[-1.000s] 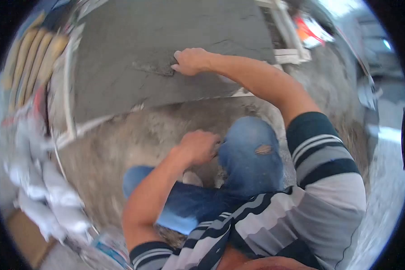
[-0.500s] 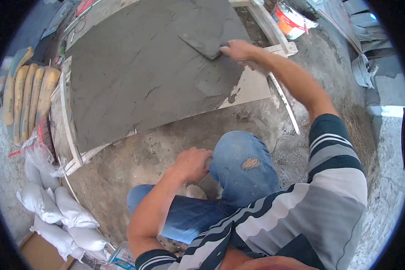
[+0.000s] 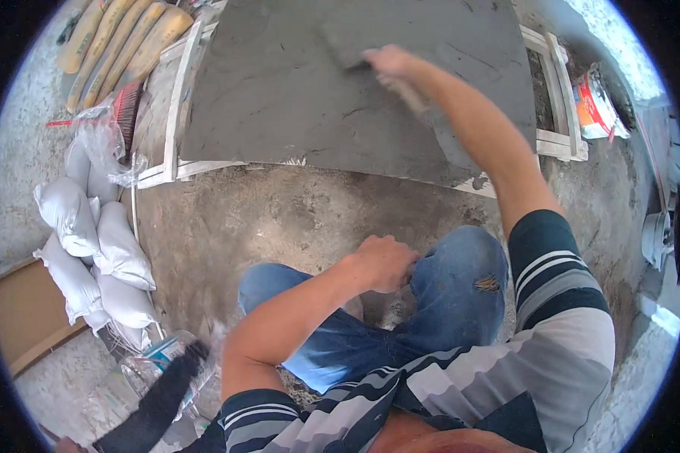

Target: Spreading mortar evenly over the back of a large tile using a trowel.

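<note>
A board [image 3: 480, 186] lies in front of me, coated with wet grey mortar [image 3: 272, 98]. My right hand [image 3: 393, 64] reaches far over it, its fingers closed round a trowel. The trowel's flat blade [image 3: 344, 49] lies on the mortar, grey-smeared and blurred by motion; its handle is hidden in the hand. My left hand [image 3: 389, 264] rests with curled fingers against my bent knee [image 3: 461, 264]; what is inside that hand, if anything, is hidden. Near the board's front right corner, a paler patch shows through the thin mortar.
White wooden frames [image 3: 175, 106] stand at both board ends. Left are stacked paper sacks [image 3: 121, 45], a red-bristled broom [image 3: 128, 106] and white filled bags [image 3: 121, 245]. A white-and-red bucket [image 3: 593, 106] stands right. Another person's dark-clothed limb [image 3: 155, 404] enters at lower left.
My view has turned, so the board sits higher and further right. The trowel has travelled over the mortar, which covers more of the front right corner. Another person's limb has appeared at lower left.
</note>
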Action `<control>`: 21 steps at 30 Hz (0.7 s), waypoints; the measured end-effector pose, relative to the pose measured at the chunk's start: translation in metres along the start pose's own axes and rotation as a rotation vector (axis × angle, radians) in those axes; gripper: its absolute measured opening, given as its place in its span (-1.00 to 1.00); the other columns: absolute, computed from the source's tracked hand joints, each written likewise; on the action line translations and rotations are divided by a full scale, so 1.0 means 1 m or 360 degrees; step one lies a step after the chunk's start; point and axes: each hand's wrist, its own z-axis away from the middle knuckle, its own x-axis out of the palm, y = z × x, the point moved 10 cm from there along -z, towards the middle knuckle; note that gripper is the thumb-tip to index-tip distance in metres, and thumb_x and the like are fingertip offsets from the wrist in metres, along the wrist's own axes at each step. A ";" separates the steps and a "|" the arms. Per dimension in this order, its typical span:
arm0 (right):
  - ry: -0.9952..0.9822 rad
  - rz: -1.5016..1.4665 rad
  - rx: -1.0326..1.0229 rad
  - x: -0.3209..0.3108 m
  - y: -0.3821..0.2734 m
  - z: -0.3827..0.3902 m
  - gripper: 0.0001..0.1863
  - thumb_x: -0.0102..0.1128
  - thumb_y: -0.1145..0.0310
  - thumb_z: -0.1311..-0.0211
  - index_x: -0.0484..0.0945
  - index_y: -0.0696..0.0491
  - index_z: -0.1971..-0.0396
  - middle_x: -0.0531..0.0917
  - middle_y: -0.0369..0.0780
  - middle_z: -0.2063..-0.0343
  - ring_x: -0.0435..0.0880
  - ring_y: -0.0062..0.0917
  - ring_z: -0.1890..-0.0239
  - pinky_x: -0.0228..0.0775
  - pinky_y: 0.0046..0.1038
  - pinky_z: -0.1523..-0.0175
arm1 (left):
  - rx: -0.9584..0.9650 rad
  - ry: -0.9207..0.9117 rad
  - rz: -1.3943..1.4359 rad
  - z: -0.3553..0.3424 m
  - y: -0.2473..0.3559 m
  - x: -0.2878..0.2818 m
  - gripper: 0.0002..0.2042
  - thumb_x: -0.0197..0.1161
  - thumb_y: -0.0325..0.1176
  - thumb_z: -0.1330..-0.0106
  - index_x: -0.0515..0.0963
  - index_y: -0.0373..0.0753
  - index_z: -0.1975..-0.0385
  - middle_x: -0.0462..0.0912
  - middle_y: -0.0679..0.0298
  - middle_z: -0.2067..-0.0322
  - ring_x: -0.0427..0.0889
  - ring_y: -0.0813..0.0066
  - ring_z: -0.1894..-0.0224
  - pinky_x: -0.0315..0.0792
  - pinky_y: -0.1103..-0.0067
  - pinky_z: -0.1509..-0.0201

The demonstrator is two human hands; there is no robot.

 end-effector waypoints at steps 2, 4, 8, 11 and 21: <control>-0.0351 0.0228 -0.0018 0.073 -0.035 0.009 -0.47 -0.14 -0.02 -0.23 0.43 0.25 0.33 0.50 -0.11 0.50 0.50 -0.43 0.47 0.43 -0.34 0.35 | 0.0001 0.0026 -0.0017 -0.002 -0.005 -0.002 -0.71 0.15 -0.26 -0.04 0.52 -0.07 0.20 0.60 0.14 0.30 0.56 0.10 0.17 0.45 0.28 0.13; -0.0554 0.0459 -0.0049 0.108 -0.054 0.027 -0.46 -0.14 -0.01 -0.23 0.45 0.26 0.29 0.54 -0.05 0.45 0.55 -0.34 0.39 0.44 -0.28 0.27 | 0.0004 -0.0024 0.0011 -0.001 -0.011 0.001 -0.64 0.21 -0.21 -0.04 0.46 -0.10 0.12 0.55 0.19 0.21 0.50 0.12 0.12 0.43 0.25 0.14; -0.0035 0.1364 -0.0483 0.039 -0.056 0.008 -0.48 -0.16 0.03 -0.21 0.44 0.22 0.13 0.51 0.05 0.13 0.47 -0.10 0.04 0.30 -0.16 -0.02 | -0.0025 -0.0015 -0.0046 0.013 -0.004 -0.005 -0.65 0.20 -0.21 -0.05 0.46 -0.14 0.14 0.54 0.20 0.22 0.49 0.16 0.12 0.42 0.26 0.14; 0.0330 0.1212 -0.0220 -0.070 -0.016 -0.022 -0.44 -0.12 0.00 -0.22 0.43 0.29 0.18 0.55 0.04 0.24 0.57 -0.27 0.25 0.43 -0.28 0.21 | -0.0044 0.0101 -0.0112 0.037 -0.011 -0.008 -0.66 0.18 -0.22 -0.06 0.45 -0.18 0.16 0.55 0.21 0.24 0.50 0.20 0.15 0.40 0.29 0.17; -0.0229 -0.0232 0.0061 0.098 -0.055 -0.033 -0.59 -0.04 -0.08 -0.21 0.32 0.02 0.41 0.26 -0.42 0.77 0.25 -0.68 0.78 0.14 -0.56 0.72 | -0.0115 0.0031 -0.0034 0.049 -0.038 -0.011 -0.72 0.16 -0.35 -0.02 0.46 -0.21 0.23 0.58 0.17 0.33 0.52 0.22 0.15 0.37 0.35 0.18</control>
